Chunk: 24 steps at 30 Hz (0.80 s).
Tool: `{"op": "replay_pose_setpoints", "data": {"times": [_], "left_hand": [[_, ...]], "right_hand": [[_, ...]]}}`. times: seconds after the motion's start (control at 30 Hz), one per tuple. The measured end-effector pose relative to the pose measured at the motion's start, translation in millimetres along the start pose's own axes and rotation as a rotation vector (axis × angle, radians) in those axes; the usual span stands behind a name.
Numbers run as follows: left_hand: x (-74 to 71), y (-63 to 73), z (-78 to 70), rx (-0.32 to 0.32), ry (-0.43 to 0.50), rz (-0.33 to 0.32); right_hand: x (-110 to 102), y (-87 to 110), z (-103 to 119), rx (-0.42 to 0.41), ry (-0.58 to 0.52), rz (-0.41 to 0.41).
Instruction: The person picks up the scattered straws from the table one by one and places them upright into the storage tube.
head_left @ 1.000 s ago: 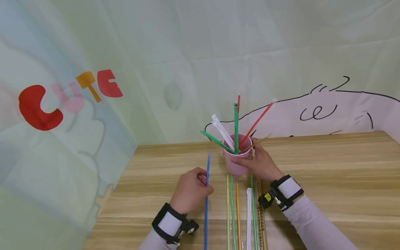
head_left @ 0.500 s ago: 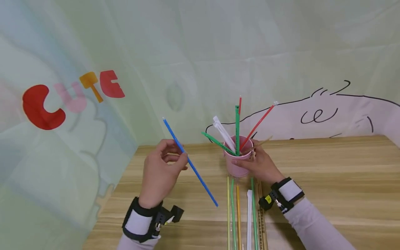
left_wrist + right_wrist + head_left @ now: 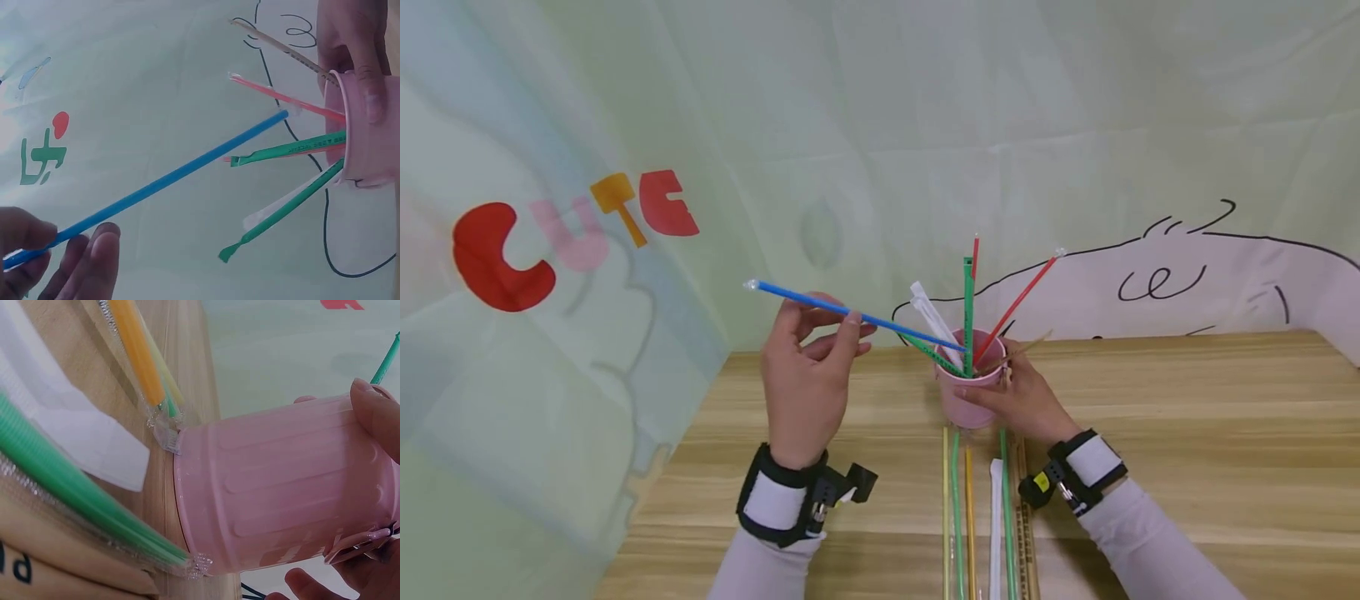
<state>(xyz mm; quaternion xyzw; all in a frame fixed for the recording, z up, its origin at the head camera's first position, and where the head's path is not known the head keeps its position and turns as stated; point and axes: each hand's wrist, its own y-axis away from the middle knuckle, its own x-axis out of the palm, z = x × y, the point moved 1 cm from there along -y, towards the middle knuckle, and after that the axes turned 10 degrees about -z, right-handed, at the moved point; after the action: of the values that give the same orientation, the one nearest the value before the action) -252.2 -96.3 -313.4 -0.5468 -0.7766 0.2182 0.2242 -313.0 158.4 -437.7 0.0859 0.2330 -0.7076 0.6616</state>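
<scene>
My left hand (image 3: pixel 808 375) pinches a blue straw (image 3: pixel 805 298) between thumb and fingers, raised above the table. The straw slants down to the right, and its far end overlaps the mouth of a pink bucket (image 3: pixel 967 404) in the head view. In the left wrist view that tip (image 3: pixel 282 115) shows short of the bucket's rim. My right hand (image 3: pixel 1030 396) grips the bucket by its right side, thumb across the front. Inside the bucket lean green straws (image 3: pixel 294 150), red straws (image 3: pixel 1018 293), white paper-wrapped straws (image 3: pixel 934 317) and a brown straw (image 3: pixel 281 47).
In front of the bucket several straws lie side by side on the wooden table (image 3: pixel 1187 433): yellow (image 3: pixel 946 508), green, orange (image 3: pixel 970 517), white-wrapped (image 3: pixel 996 525) and brown ones (image 3: pixel 1026 542). A printed cloth backdrop (image 3: pixel 865 167) stands behind and to the left.
My left hand has lifted the blue straw off the table and swung it from upright in view to slanting toward the bucket. My right hand keeps its hold on the bucket.
</scene>
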Motion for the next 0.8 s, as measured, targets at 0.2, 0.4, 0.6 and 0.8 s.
{"op": "replay_pose_setpoints", "data": {"times": [0.2,0.4,0.6,0.8], "left_hand": [[15.1,5.5,22.7,-0.033,-0.043,0.021],[28.5,16.5,45.5,-0.086,-0.153,0.057],[42.3,25.4,68.8,-0.098,-0.252,0.105],[53.3,28.8,80.8,-0.075,-0.378,0.131]], "right_hand": [[1,-0.2,0,0.01,-0.014,0.001],[0,-1.1,0,-0.009,-0.013,0.0],[1,-1.5,1,-0.032,-0.024,0.001],[2,-1.3,1,-0.038,-0.036,-0.001]]}}
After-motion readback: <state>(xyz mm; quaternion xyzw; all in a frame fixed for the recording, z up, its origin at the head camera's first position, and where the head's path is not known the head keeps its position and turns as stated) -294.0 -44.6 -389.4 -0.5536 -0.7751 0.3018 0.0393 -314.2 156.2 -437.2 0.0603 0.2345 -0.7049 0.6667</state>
